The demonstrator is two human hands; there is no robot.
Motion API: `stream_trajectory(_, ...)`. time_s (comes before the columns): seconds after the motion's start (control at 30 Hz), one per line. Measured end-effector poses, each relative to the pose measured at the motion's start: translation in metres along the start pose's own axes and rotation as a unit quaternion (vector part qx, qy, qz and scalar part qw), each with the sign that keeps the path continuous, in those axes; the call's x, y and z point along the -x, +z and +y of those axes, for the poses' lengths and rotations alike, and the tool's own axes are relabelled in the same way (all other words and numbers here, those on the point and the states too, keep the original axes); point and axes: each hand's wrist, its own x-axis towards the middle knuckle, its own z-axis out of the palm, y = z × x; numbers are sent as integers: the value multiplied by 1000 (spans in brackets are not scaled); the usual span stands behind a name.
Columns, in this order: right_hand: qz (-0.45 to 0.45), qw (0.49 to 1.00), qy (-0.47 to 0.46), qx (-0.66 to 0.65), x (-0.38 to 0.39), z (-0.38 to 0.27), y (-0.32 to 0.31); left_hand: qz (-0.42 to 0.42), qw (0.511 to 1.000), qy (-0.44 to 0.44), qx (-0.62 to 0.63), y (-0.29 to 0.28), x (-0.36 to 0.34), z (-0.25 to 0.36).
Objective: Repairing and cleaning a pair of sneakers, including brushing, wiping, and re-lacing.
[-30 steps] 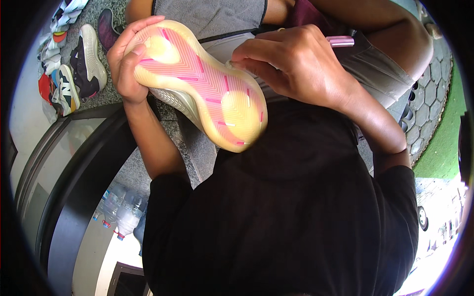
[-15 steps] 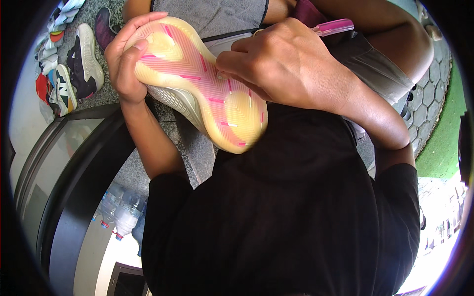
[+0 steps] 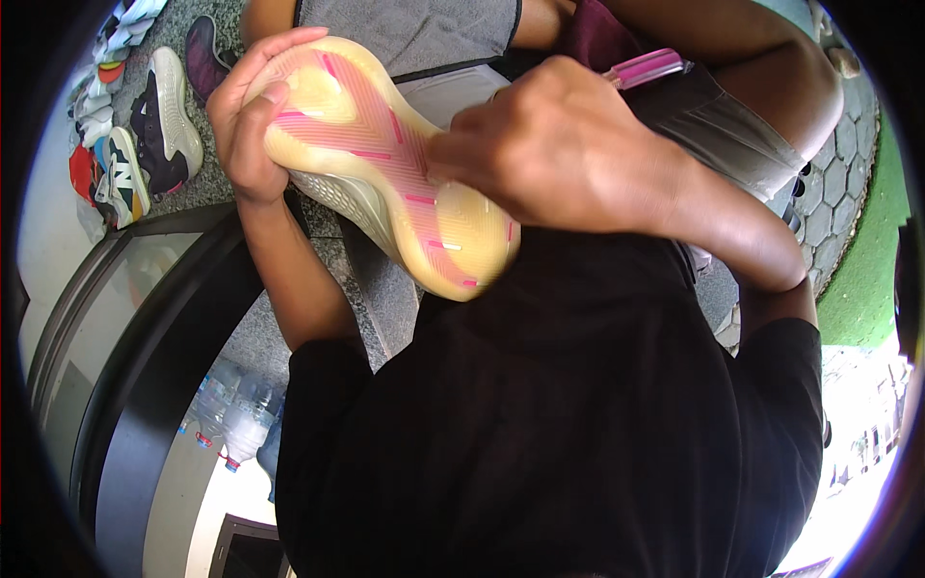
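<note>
My left hand [image 3: 252,120] is closed round one end of a shoe, whose sole [image 3: 332,82] is turned up toward me. The sole is pale yellow with pink ridged bands, short bright pink strips and a few whitish marks. Its light mesh upper [image 3: 342,197] shows along the lower left side. Over the middle of the sole, my right hand [image 3: 549,144] is closed on a slim tool with a see-through pink handle [image 3: 650,68], which sticks out behind the hand. The tool's working end is hidden by my fingers, and the hand is slightly blurred.
A grey cloth [image 3: 409,34] lies across my lap. Several shoes stand on the stone floor at left, among them a black-and-white shoe [image 3: 169,120] and a green-and-white sneaker [image 3: 125,173]. Plastic bottles [image 3: 246,424] and a black curved frame [image 3: 183,337] are lower left.
My right hand and the pink-handled tool have shifted slightly downward over the sole. The left hand and the shoe have stayed almost in place.
</note>
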Motion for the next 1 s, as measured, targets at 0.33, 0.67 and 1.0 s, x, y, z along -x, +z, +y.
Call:
stream_trajectory(0.33,11,1000,8,-3,-4,0,2,4,1000,-1,-7,-3,0,-2)
stream_trajectory(0.67,0,988,-60,143,-17,2,-10,-1,1000,-4,-5,1,-1,1)
stream_trajectory(1.0,120,952,92,-266,7,31,18,7,1000,12,-11,-3,-1,-1)
